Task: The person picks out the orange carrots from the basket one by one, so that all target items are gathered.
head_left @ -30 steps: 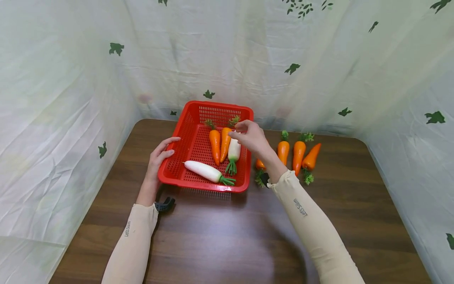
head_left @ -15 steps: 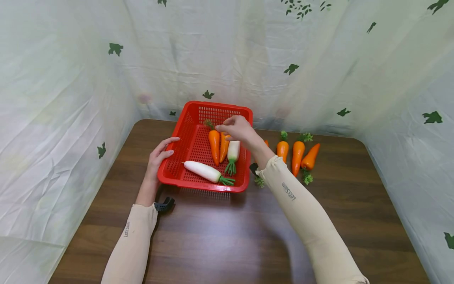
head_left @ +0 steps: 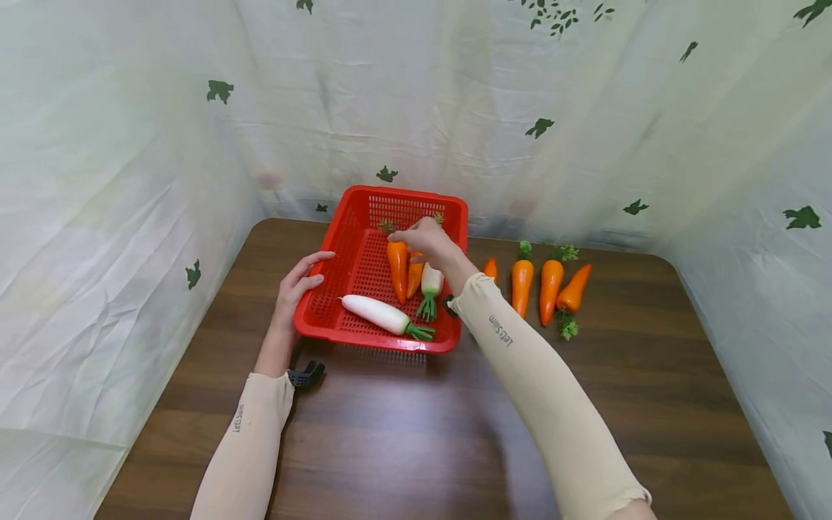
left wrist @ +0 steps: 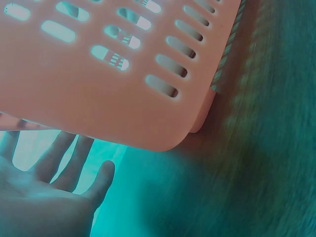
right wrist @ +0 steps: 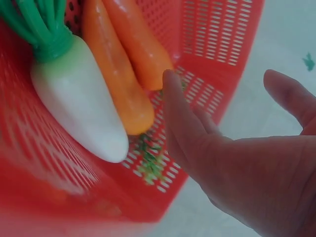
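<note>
Two white radishes lie in a red plastic basket (head_left: pixel 383 339): one (head_left: pixel 377 313) crosswise near the front, the other (head_left: pixel 432 282) along the right side. Between that one and the basket's left part are two orange carrots (head_left: pixel 397 271), leafy tops toward the back. My left hand (head_left: pixel 292 289) rests at the basket's left rim, fingers stretched to the edge and thumb apart. Over the carrots reaches my right hand (head_left: pixel 425 237), its fingertips near the left carrot's leafy end. In the right wrist view its fingers (right wrist: pixel 180 113) and thumb are spread, with nothing between them.
Several more carrots (head_left: pixel 550 285) lie on the dark wooden table (head_left: pixel 403 433) to the right of the basket, one partly hidden by my right arm. A pale curtain (head_left: pixel 448 108) with green leaf prints surrounds the table's back and sides.
My right hand has moved left across the basket, from above the right-hand radish to the left carrot's top. My left hand stays at the rim, and the vegetables have not visibly shifted.
</note>
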Motion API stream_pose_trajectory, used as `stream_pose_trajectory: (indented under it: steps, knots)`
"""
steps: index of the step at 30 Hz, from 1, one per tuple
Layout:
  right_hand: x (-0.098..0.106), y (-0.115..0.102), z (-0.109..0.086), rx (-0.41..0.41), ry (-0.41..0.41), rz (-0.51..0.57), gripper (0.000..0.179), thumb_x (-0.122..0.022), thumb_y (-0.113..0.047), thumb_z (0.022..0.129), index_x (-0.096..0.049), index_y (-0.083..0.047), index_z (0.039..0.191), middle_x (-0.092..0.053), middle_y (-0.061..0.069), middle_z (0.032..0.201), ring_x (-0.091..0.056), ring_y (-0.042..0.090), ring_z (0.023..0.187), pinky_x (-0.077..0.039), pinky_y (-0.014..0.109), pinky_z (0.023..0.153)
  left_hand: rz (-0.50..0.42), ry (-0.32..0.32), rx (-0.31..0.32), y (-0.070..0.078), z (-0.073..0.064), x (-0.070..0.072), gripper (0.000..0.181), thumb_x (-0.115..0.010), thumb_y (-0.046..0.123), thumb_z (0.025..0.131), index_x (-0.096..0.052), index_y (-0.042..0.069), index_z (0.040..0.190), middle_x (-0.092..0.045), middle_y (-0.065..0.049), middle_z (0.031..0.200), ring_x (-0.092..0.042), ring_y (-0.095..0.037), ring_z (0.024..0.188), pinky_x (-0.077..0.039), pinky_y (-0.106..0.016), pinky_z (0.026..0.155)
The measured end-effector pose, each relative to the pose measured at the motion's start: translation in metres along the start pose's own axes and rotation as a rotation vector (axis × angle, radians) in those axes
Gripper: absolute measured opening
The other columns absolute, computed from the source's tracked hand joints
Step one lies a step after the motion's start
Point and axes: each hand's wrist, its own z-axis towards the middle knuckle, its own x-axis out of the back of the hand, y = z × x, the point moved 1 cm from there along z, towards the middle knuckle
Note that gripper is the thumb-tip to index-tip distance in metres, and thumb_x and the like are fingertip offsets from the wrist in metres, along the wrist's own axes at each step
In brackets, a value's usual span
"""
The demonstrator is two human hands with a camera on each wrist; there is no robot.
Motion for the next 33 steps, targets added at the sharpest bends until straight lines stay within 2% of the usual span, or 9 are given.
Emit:
stream_pose_trajectory:
  steps: [7,10,13,16,18,21,26,30,33]
  knots:
    - [-0.014,0.002,0.011,0.004,0.076,-0.24,0.045,-0.073,-0.025,0.099,-0.038,-0.014,0.074,-0.032,-0.001,0.068,-0.042,0.017,0.063,-0.057,0.048,0.104,0.005,0.009,0.005,-0.002,0.0,-0.001,0.044,-0.05,0.013,0.107,-0.055,0.011,0.15,-0.047,-0.014,0.154,-0.05,-0.035,0.132,-0.06,-0.033,0.098]
    - [-0.018,0.002,0.013,-0.008,0.085,-0.253,0.037,-0.073,-0.024,0.099,-0.043,-0.01,0.084,-0.034,0.001,0.076,-0.038,0.017,0.063,-0.056,0.048,0.1,0.008,0.005,0.007,-0.002,0.0,-0.001,0.044,-0.051,0.014,0.106,-0.055,0.011,0.15,-0.047,-0.013,0.154,-0.05,-0.035,0.133,-0.06,-0.033,0.099]
    - [-0.021,0.002,0.015,-0.021,0.085,-0.227,0.033,-0.074,-0.025,0.099,-0.052,-0.002,0.108,-0.047,0.006,0.095,-0.052,0.022,0.077,-0.056,0.047,0.103,0.005,0.01,0.001,-0.002,0.0,-0.002,0.044,-0.05,0.013,0.106,-0.055,0.011,0.15,-0.048,-0.013,0.154,-0.049,-0.034,0.133,-0.06,-0.032,0.099]
    - [-0.023,0.003,0.018,-0.037,0.065,-0.204,0.048,-0.073,-0.025,0.1,-0.051,0.002,0.132,-0.054,0.016,0.123,-0.06,0.034,0.104,-0.055,0.049,0.107,0.004,0.015,-0.003,-0.002,0.0,-0.002,0.044,-0.049,0.012,0.106,-0.055,0.01,0.15,-0.048,-0.013,0.153,-0.05,-0.034,0.132,-0.06,-0.032,0.098]
    - [-0.026,0.005,0.021,-0.058,0.047,-0.184,0.052,-0.072,-0.025,0.1,-0.049,0.002,0.139,-0.054,0.019,0.136,-0.06,0.039,0.121,-0.054,0.05,0.108,0.003,0.015,-0.001,-0.002,0.0,-0.001,0.044,-0.049,0.012,0.106,-0.055,0.011,0.15,-0.048,-0.014,0.154,-0.05,-0.035,0.132,-0.06,-0.032,0.098]
    - [-0.03,0.009,0.026,-0.087,0.023,-0.17,0.056,-0.071,-0.023,0.101,-0.046,0.0,0.145,-0.051,0.019,0.143,-0.059,0.039,0.129,-0.055,0.05,0.108,0.001,0.011,0.01,-0.003,0.0,0.0,0.044,-0.05,0.013,0.106,-0.055,0.011,0.15,-0.046,-0.016,0.155,-0.05,-0.037,0.133,-0.06,-0.033,0.098]
    - [-0.037,0.014,0.035,-0.085,0.003,-0.196,0.049,-0.069,-0.019,0.102,-0.046,0.0,0.141,-0.051,0.018,0.141,-0.06,0.04,0.129,-0.056,0.05,0.106,0.0,0.015,0.011,-0.002,-0.001,0.001,0.043,-0.05,0.013,0.106,-0.056,0.011,0.149,-0.045,-0.018,0.155,-0.049,-0.039,0.133,-0.06,-0.034,0.099]
    - [-0.042,0.015,0.039,-0.062,0.039,-0.256,0.027,-0.071,-0.016,0.1,-0.052,-0.002,0.114,-0.056,0.014,0.115,-0.064,0.039,0.12,-0.06,0.047,0.1,0.003,0.016,0.005,0.0,-0.001,0.0,0.044,-0.05,0.013,0.106,-0.055,0.011,0.15,-0.045,-0.019,0.155,-0.05,-0.038,0.132,-0.06,-0.034,0.099]
    - [-0.046,0.015,0.039,-0.035,0.085,-0.391,0.023,-0.071,-0.019,0.098,-0.053,-0.005,0.103,-0.054,0.01,0.099,-0.066,0.035,0.107,-0.063,0.041,0.09,0.004,0.011,0.008,0.001,-0.002,-0.002,0.044,-0.051,0.014,0.106,-0.055,0.011,0.15,-0.046,-0.019,0.154,-0.05,-0.039,0.132,-0.06,-0.034,0.098]
